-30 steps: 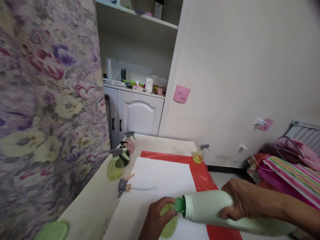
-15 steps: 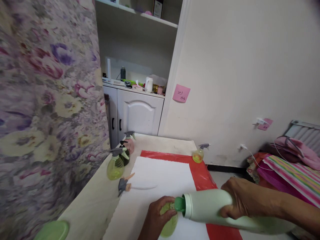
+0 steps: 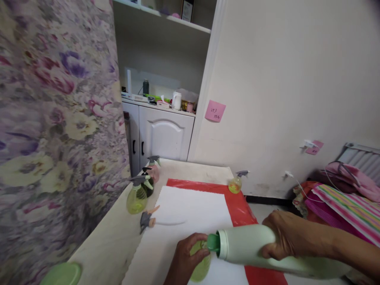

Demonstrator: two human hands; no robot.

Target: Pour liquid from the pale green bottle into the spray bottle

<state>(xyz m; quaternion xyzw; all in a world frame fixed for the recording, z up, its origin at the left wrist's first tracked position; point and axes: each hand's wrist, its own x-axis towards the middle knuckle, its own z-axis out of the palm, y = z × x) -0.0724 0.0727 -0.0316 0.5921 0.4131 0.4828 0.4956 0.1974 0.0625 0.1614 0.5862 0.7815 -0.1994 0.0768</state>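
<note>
**Big bottle tipped into a small one at the counter's near edge**

The right hand [image 3: 285, 235] is clenched around the shoulder of a large pale-green bottle [image 3: 249, 246], which lies almost level over the near edge of the counter [image 3: 113, 241]. Its green spout [image 3: 213, 242] meets the mouth of a small yellow-green bottle [image 3: 199, 269]. The left hand [image 3: 185, 259] has its fingers [image 3: 196, 239] wrapped round the small bottle's top.

The large bottle looks like smooth, stiff plastic. It is probably heavy for one hand if full, and slippery if wet. The shoulder near the neck seems the surest hold. The small bottle is round, translucent and likely light, so it could tip easily; it is best held high on the body.

Both are above a white sheet [image 3: 190, 213] lying on a red sheet [image 3: 243, 206]. A loose trigger head [image 3: 147, 221] lies by the white sheet's left edge.
</note>
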